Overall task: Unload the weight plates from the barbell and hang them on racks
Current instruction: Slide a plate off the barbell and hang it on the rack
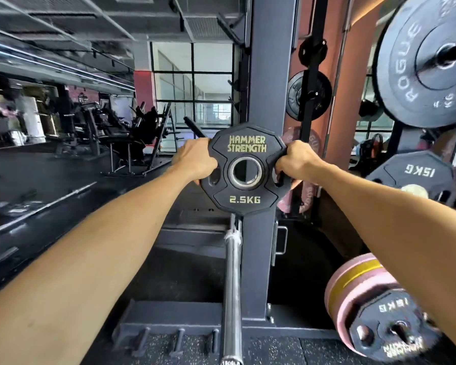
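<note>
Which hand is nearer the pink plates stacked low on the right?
The right hand. It grips the right edge of the 2.5 kg plate, on the side above the pink plates; the left hand grips the opposite edge, farther away.

Brightness: moderate overall; the floor and lower rack are kept dim.
Light source: daylight is admitted through the gridded window (192, 83), which is washed out pale.
Glare: a soft sheen is seen on the steel bar (232, 283).
Blur: the left side is smeared; the centre is rendered sharp.
Distortion: straight lines are bowed toward the edges by the wide lens.
</note>
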